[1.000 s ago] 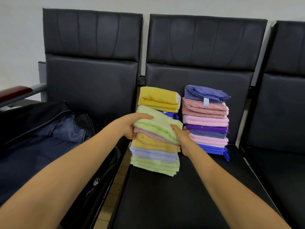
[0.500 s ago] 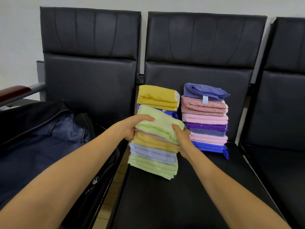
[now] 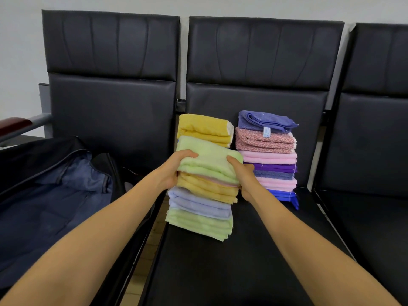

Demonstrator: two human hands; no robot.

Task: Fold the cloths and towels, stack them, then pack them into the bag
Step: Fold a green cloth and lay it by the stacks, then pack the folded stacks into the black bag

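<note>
A stack of folded cloths, green on top, then yellow, pale blue and green below, is held between both hands over the left front of the middle seat. My left hand grips its left side with the thumb over the top green towel. My right hand grips its right side. Behind it stands a second pile topped by a yellow cloth. To the right is a third pile of blue, pink and purple cloths. An open dark blue bag lies on the left seat.
Three black padded seats stand in a row against a pale wall. An armrest with a red-brown pad sticks out at the far left. A gap showing the floor runs between the left and middle seats.
The stack held in both hands has shifted slightly left and toward me, its bottom edge now overhanging the seat's left side. The other piles have stayed in place.
</note>
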